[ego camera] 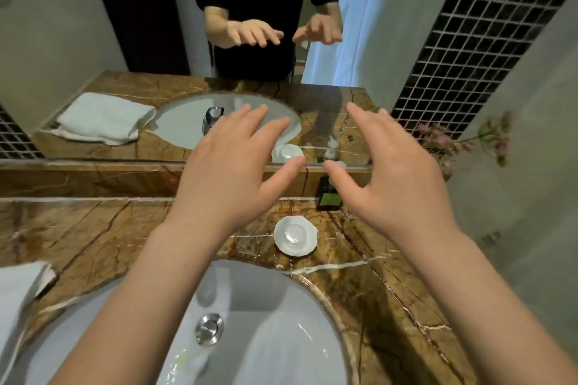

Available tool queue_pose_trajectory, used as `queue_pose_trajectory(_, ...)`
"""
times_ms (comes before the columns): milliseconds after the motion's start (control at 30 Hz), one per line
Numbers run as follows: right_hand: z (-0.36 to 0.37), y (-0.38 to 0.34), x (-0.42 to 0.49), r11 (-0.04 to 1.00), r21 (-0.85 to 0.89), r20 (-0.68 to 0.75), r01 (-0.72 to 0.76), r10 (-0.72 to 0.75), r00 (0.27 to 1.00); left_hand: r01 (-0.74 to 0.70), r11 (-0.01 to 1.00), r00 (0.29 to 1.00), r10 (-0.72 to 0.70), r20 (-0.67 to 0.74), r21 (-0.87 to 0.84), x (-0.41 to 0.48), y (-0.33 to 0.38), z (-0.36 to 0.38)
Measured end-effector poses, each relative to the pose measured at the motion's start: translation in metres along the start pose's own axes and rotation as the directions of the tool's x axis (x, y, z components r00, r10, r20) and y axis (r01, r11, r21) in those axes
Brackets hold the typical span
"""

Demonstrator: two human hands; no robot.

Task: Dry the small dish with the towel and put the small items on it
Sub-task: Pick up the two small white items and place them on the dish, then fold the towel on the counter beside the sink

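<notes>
A small white scalloped dish (pixel 295 236) sits on the brown marble counter just behind the basin, with something small and clear lying on its middle. Water drops speckle the stone to its left. A folded white towel (pixel 18 291) lies at the counter's left edge. My left hand (pixel 231 162) hovers above the counter to the upper left of the dish, fingers spread, holding nothing. My right hand (pixel 391 172) hovers to the dish's upper right, also spread and empty. Both hands are above the dish, not touching it.
A white sink (pixel 281 337) with a chrome drain plug fills the front. A dark soap bottle (pixel 328 197) stands against the mirror ledge behind the dish. The mirror (pixel 125 40) doubles the towel, basin and hands. Pink flowers (pixel 447 147) stand at the right wall.
</notes>
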State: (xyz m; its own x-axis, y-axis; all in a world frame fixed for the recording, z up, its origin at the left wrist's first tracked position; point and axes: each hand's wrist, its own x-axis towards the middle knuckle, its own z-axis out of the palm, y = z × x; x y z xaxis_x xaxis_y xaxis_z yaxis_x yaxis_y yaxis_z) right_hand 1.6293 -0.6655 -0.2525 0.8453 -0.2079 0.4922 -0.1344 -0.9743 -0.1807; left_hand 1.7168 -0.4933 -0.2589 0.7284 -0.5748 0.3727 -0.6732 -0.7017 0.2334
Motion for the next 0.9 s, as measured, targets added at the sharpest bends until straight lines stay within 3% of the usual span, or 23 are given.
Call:
queue_pose_trajectory(400,0.015,-0.055,0.0,0.997,0.016,0.12,0.075,-0.076,0.99,0.096,0.994,0.995,-0.095,-0.023,0.053,-0.037,-0.054,-0.027)
queue_pose_trajectory(733,0.075,-0.206,0.009,0.938,0.189,0.139,0.292,-0.32,0.937,0.314,0.937,0.949,-0.308,-0.062,0.154,-0.13,-0.178,-0.086)
queue_pose_trajectory(900,0.122,-0.294,-0.003,0.879,0.301,0.166,0.37,-0.431,0.887,0.483,0.851,0.874,-0.481,-0.066,0.206,-0.202,-0.244,-0.105)
